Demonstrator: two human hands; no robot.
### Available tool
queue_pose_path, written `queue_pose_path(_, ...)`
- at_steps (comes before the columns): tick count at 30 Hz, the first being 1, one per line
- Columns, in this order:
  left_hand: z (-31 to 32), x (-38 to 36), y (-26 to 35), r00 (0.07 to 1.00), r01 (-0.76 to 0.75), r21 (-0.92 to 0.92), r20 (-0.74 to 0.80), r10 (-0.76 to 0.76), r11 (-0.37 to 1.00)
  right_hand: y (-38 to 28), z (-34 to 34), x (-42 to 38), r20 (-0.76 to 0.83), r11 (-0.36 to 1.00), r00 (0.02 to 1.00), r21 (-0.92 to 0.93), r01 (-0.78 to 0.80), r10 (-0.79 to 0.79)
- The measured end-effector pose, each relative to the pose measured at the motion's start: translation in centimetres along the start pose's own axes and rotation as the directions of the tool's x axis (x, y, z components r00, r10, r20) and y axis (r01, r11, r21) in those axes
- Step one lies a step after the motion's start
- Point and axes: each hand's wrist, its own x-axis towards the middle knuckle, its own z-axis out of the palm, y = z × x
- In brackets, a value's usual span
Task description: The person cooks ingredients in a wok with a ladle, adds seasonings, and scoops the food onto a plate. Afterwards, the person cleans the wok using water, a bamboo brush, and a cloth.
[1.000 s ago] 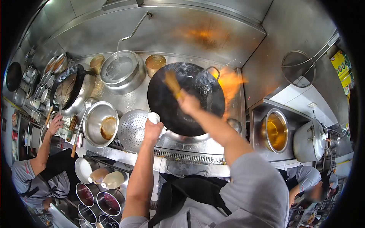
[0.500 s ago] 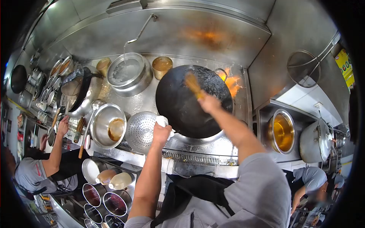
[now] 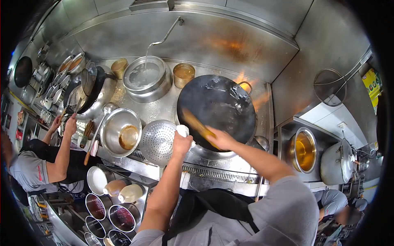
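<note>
A large black wok (image 3: 219, 102) sits on the burner, its inside wet in patches, with flames (image 3: 245, 84) at its back right edge. My left hand (image 3: 182, 144) is closed around a folded white cloth (image 3: 183, 130) at the wok's left front rim; the cloth hides what lies beneath it. My right hand (image 3: 220, 138) grips a bamboo wok brush (image 3: 194, 123), somewhat blurred, over the front left of the wok with its bristles pointing to the far left. Just left of the cloth lies a perforated steel strainer (image 3: 157, 141).
Water runs from a spout (image 3: 164, 39) into a steel pot (image 3: 164, 84). A steel bowl (image 3: 107, 141) stands left of the strainer. A ladle (image 3: 261, 142) rests right of the wok. Oil fills a basin (image 3: 304, 152) at right. A co-worker's hand (image 3: 70, 124) holds a utensil at left.
My right hand has drawn the brush from the wok's far part toward its front left. The left hand stays on the cloth at the rim. The view has shifted slightly.
</note>
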Motion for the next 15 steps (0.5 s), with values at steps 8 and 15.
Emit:
queue_pose_path(8, -0.8, 0.3, 1.1, 0.983, 0.09, 0.003, 0.157, -0.09, 0.996, 5.9, -15.4, 2.9, -0.22, 0.752, 0.934, -0.555, -0.356, 0.28)
queue_pose_path(15, -0.5, -0.4, 1.1, 0.995, 0.004, -0.014, 0.095, -0.002, 1.0, -1.6, -2.7, 0.0, 0.039, 0.957, 0.962, -0.117, -0.265, 0.271)
